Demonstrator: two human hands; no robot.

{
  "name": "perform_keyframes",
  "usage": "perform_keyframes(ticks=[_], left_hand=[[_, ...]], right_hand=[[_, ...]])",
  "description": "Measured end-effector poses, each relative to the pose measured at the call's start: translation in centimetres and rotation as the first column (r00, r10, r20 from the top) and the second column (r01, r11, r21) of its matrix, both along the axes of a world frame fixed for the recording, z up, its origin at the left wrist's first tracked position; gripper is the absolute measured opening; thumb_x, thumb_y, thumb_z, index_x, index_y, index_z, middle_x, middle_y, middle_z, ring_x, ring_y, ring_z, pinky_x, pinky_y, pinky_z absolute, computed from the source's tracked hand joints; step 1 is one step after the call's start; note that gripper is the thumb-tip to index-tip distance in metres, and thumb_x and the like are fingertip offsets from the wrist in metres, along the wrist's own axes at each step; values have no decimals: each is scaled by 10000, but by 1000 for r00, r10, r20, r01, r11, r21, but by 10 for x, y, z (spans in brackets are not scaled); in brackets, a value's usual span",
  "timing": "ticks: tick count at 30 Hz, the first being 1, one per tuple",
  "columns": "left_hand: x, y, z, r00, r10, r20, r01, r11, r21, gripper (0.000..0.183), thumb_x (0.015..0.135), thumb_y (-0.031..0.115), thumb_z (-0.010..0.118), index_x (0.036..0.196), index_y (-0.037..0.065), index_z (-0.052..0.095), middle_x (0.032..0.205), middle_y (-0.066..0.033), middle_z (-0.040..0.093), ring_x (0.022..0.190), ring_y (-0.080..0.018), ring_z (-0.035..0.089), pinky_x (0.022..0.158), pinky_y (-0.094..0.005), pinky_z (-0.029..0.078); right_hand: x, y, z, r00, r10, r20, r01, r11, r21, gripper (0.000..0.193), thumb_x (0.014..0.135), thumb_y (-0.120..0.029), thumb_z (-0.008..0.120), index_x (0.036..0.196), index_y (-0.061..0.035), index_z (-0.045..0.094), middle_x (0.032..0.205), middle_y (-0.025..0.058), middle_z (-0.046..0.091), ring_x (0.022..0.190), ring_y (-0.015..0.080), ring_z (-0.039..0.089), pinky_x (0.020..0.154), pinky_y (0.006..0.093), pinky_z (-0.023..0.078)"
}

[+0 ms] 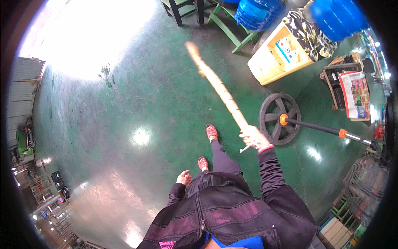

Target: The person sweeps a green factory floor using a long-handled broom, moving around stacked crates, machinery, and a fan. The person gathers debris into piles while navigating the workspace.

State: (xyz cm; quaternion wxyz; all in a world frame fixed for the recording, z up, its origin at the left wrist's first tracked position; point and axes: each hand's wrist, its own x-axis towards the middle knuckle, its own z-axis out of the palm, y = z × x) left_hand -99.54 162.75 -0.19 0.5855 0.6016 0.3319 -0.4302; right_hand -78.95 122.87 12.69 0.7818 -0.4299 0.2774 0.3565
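Observation:
My right hand (254,137) is closed around the near end of a long pale bamboo-like stick (224,94) with darker rings along it. The stick slants away to the upper left above the green floor, and its orange-tinted far tip is blurred. A white cord (247,146) dangles from the grip, next to a red band at my wrist. My left hand (184,177) hangs low beside my body with nothing in it, its fingers loosely bent and apart. My feet, in red sandals (211,132), stand one ahead of the other.
Right of the stick stands a black spoked fan base (280,119) with its pole (315,126) and wire fan cage (365,182). Beyond are a cream plastic bin (265,62), blue water jugs (259,14), a green wooden frame (232,31) and a dark crate (334,85).

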Motion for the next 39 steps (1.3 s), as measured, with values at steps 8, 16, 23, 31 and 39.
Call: perform_keyframes(ticks=[8, 16, 23, 31, 39], left_hand=[[-42, 23, 6, 995, 36, 94, -55, 978, 201, 342, 771, 167, 467, 1100, 78, 448, 730, -61, 589, 586, -125, 548, 520, -241, 448], [-38, 38, 18, 999, -20, 34, 8, 946, 323, 361, 755, 121, 480, 1115, 99, 454, 754, -44, 590, 617, -94, 554, 464, -212, 400], [65, 55, -29, 834, -523, 174, 250, 641, 726, 299, 669, 235, 467, 930, 147, 581, 861, -98, 597, 816, -250, 568, 734, -331, 444], [234, 94, -28, 838, -543, 47, 407, 680, 610, 313, 698, 216, 455, 988, 153, 553, 900, -108, 586, 838, -269, 557, 745, -346, 438], [326, 165, -6, 878, -475, 64, 365, 749, 553, 322, 702, 176, 444, 1004, 115, 537, 896, -140, 577, 829, -283, 552, 745, -350, 432]], right_hand=[[145, -82, -90, 985, -136, -109, 61, 855, -516, 122, 705, -29, 488, 589, -6, 459, 419, 34, 376, 286, 110, 353, 259, 239, 271], [108, 103, -192, 950, 295, -99, -270, 621, -736, 83, 721, -86, 510, 731, -8, 483, 478, 32, 420, 366, 118, 419, 331, 246, 317], [118, 134, -102, 926, 266, -269, -201, 948, 246, 134, 701, -86, 564, 651, 2, 477, 492, -16, 398, 348, 66, 335, 335, 177, 280], [211, 121, -39, 988, 154, -22, -152, 986, 60, 219, 652, 9, 584, 759, -60, 406, 499, -29, 368, 343, 67, 361, 296, 222, 311], [426, 95, -92, 986, -81, -148, 5, 890, -456, 131, 719, -64, 468, 608, 1, 442, 418, 23, 356, 293, 115, 351, 259, 246, 270]])
